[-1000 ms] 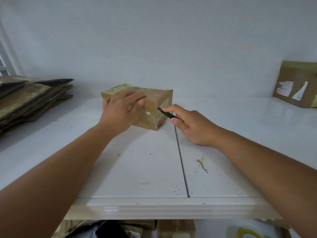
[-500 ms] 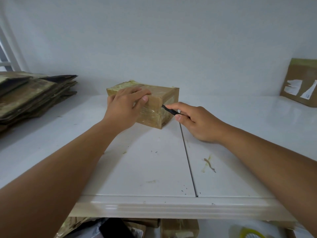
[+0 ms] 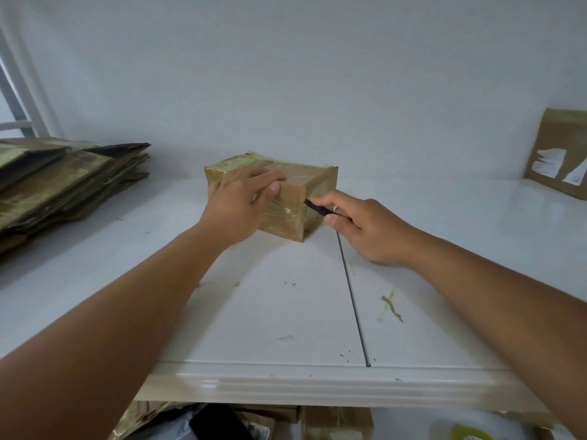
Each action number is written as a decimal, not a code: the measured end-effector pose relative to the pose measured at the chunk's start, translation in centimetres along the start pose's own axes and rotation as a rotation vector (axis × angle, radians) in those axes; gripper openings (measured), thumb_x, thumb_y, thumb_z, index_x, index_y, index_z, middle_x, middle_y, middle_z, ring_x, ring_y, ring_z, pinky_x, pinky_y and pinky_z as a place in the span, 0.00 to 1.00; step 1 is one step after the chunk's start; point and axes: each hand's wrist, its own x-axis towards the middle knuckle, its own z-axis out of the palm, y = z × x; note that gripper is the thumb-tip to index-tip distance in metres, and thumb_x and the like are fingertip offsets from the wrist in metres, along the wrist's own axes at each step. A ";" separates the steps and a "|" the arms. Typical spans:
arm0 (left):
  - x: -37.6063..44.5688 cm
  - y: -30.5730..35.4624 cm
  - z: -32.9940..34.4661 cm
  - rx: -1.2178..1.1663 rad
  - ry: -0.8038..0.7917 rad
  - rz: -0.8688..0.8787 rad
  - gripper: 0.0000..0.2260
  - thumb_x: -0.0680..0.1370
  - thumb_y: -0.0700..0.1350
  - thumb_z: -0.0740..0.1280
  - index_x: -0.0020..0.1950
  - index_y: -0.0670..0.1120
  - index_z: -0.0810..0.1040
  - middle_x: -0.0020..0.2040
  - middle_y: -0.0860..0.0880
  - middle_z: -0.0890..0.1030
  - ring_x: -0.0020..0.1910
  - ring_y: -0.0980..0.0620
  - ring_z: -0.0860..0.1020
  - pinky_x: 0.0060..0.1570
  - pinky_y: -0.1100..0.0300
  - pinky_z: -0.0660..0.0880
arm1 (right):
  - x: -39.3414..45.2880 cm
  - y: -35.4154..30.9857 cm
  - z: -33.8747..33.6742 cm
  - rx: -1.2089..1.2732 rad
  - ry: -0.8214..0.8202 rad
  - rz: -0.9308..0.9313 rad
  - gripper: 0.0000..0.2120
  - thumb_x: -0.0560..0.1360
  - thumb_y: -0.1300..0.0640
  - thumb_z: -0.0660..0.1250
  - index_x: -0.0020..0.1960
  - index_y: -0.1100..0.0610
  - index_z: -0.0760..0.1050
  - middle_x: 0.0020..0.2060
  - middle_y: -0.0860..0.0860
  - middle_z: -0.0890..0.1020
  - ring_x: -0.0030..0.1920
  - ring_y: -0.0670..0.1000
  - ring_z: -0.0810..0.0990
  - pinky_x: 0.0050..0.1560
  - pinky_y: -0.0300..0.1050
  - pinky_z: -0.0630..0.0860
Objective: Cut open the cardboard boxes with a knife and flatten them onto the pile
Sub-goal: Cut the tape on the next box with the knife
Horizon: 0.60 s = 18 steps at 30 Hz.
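Cardboard is what I see mid-worktop: a small taped box sits on the white worktop near the back wall, with my left hand laid over its top and near face, fingers curled around the upper edge to grip it. My right hand pinches a black knife, whose tip touches the box's near right corner. Flattened boxes lie in a pile at far left, and another box leans at far right.
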 end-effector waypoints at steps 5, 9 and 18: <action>0.0 0.1 0.0 -0.001 0.005 -0.016 0.14 0.84 0.52 0.57 0.65 0.59 0.78 0.68 0.57 0.75 0.72 0.52 0.67 0.70 0.41 0.60 | -0.2 -0.3 -0.1 0.018 -0.008 -0.001 0.12 0.83 0.51 0.57 0.65 0.39 0.69 0.29 0.51 0.68 0.28 0.45 0.64 0.31 0.34 0.63; -0.1 0.3 -0.2 -0.011 -0.006 0.001 0.13 0.84 0.51 0.58 0.65 0.58 0.78 0.68 0.56 0.75 0.72 0.52 0.67 0.70 0.40 0.61 | 0.3 -0.7 0.2 0.024 -0.016 0.013 0.11 0.83 0.51 0.56 0.64 0.40 0.68 0.31 0.57 0.73 0.28 0.47 0.64 0.32 0.40 0.62; -0.1 0.1 -0.1 0.001 0.015 -0.032 0.14 0.84 0.53 0.58 0.65 0.59 0.78 0.69 0.56 0.75 0.73 0.52 0.67 0.70 0.41 0.61 | -0.1 -0.4 -0.2 0.046 -0.023 0.017 0.11 0.83 0.51 0.57 0.63 0.38 0.69 0.27 0.48 0.68 0.27 0.46 0.64 0.30 0.35 0.63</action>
